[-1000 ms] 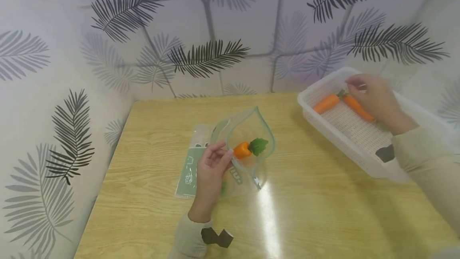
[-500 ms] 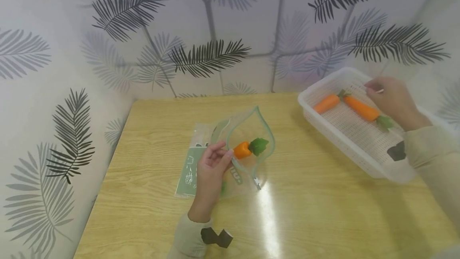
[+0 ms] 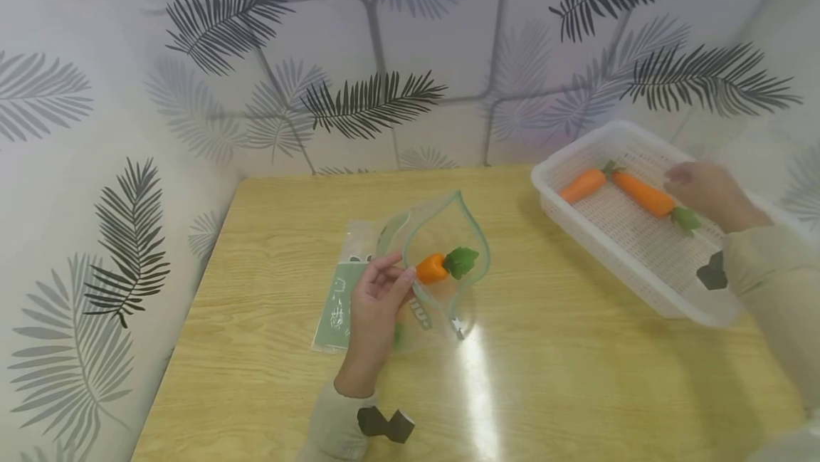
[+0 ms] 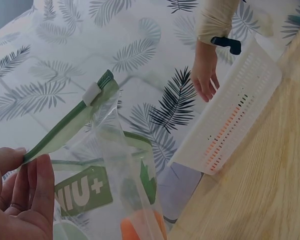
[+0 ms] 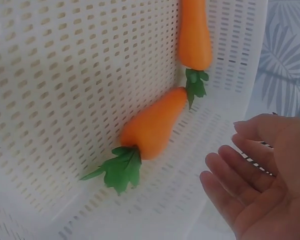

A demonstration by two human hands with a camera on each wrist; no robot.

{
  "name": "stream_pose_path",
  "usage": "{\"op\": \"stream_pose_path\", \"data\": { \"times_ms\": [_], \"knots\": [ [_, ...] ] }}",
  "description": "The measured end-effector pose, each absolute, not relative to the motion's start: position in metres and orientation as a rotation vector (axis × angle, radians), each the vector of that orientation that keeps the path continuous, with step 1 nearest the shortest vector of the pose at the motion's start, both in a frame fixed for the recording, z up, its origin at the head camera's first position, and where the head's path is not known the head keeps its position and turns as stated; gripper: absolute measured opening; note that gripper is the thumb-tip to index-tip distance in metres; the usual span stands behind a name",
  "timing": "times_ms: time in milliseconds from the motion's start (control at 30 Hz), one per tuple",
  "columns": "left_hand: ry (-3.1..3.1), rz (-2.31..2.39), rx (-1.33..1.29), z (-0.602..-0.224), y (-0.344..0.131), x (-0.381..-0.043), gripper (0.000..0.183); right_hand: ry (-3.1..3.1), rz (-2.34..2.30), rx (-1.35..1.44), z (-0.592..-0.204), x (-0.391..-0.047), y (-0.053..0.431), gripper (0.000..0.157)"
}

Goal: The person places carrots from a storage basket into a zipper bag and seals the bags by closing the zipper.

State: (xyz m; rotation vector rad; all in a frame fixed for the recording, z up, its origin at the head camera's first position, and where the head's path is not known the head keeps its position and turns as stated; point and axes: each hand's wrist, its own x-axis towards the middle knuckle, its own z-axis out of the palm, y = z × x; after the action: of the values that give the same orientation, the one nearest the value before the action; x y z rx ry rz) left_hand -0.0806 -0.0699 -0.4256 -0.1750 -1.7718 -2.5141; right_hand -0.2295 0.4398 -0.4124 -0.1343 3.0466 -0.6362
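Clear plastic, mouth gaping: my left hand pinched the bag at its rim, well in from the left edge of the desk, seemingly to hold it wide round a leafy carrot. Out right, my right hand hung over the basket, fingers loosely bent, gripping nothing, two carrots lying near.

The bag is clear, glossy plastic, the basket perforated plastic. The carrots look smooth. The tabletop shows shiny wood grain.
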Motion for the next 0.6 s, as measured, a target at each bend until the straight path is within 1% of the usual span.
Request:
{"op": "stream_pose_path", "data": {
  "times_ms": [267,500,600],
  "knots": [
    [-1.775,-2.503,-0.164,-0.426,-0.073,-0.080,0.037,2.851,-0.684,-0.053,-0.435,-0.233,0.456,0.044],
    [-1.768,-2.498,-0.155,-0.426,-0.073,-0.081,0.034,2.846,-0.633,-0.084,-0.446,-0.233,0.461,0.046],
    [-1.769,-2.500,-0.144,-0.426,-0.074,-0.082,0.034,2.849,-0.596,-0.097,-0.449,-0.233,0.461,0.044]
  ]
}}
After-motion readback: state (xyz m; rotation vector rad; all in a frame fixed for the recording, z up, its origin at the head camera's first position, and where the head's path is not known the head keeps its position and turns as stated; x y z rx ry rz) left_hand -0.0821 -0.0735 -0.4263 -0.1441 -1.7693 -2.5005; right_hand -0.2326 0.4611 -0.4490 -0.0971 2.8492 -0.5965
